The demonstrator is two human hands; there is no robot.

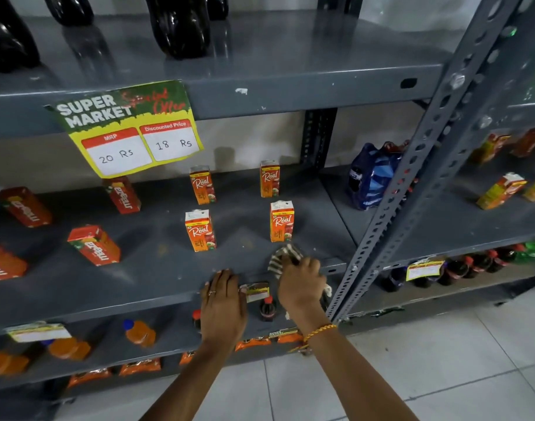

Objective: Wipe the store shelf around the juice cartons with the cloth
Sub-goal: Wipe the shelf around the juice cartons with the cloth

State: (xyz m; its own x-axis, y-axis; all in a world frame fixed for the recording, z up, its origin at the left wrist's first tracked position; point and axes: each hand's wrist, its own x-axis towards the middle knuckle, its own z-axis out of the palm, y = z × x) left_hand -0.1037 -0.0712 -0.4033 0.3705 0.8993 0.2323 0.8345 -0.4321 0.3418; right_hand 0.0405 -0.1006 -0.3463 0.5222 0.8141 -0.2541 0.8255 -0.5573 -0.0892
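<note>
Several orange Real juice cartons stand on the grey shelf (157, 262): a front right carton (282, 221), a front left carton (200, 230), and two behind them, one (203, 185) on the left and one (269, 178) on the right. My right hand (301, 282) grips a striped cloth (282, 257) at the shelf's front edge, just in front of the front right carton. My left hand (222, 302) lies flat on the shelf's front lip, fingers spread, holding nothing.
Red Maaza cartons (94, 244) lie tilted on the shelf's left half. A price sign (129, 129) hangs from the shelf above. A perforated upright post (412, 183) stands right of my right hand. A blue bottle pack (371, 174) sits beyond it. Bottles fill the lower shelves.
</note>
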